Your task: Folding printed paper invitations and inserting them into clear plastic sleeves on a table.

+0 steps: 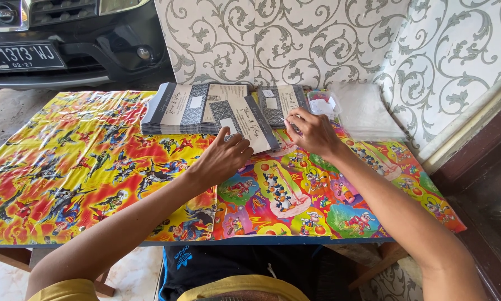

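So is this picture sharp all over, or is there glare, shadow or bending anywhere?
In the head view, daylight is even and most things look sharp. The glossy cartoon table cover shows pale sheen near its far left part. Both hands, left hand and right hand, cast only soft shadows on the card. The table edge bows slightly, a wide-lens effect.

- Cartoon-print table cover (83, 173): glossy plastic sheet, smooth, catching light.
- Grey-and-cream invitation cards (178, 108): matt paper card, patterned borders.
- Single card (245, 125) under both hands: same matt paper.
- Clear sleeves (367, 114): thin shiny plastic film.
- Wall covering (295, 39): matt scroll-patterned paper.
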